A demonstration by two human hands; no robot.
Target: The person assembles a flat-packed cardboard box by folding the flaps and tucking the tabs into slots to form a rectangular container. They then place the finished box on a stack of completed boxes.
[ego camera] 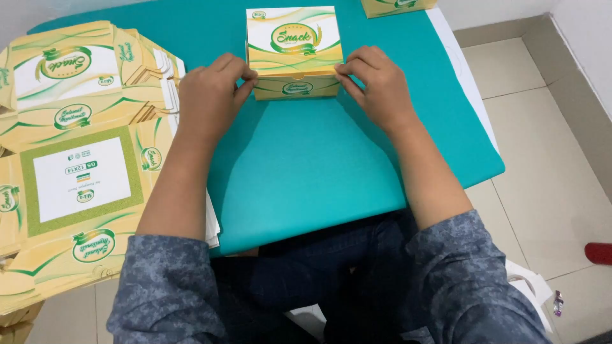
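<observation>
A folded yellow, white and green cardboard snack box (293,51) stands closed on the teal table (306,165). My left hand (213,95) pinches the box's front left corner with thumb and fingers. At the front right corner, my right hand (376,86) grips the same way. Both hands press on the front flap edge.
A stack of flat, unfolded boxes (70,146) of the same print lies on the left, overhanging the table. Another box (395,6) sits at the far top edge. Tiled floor lies to the right, with a red object (599,253) and a small wrapper (558,302).
</observation>
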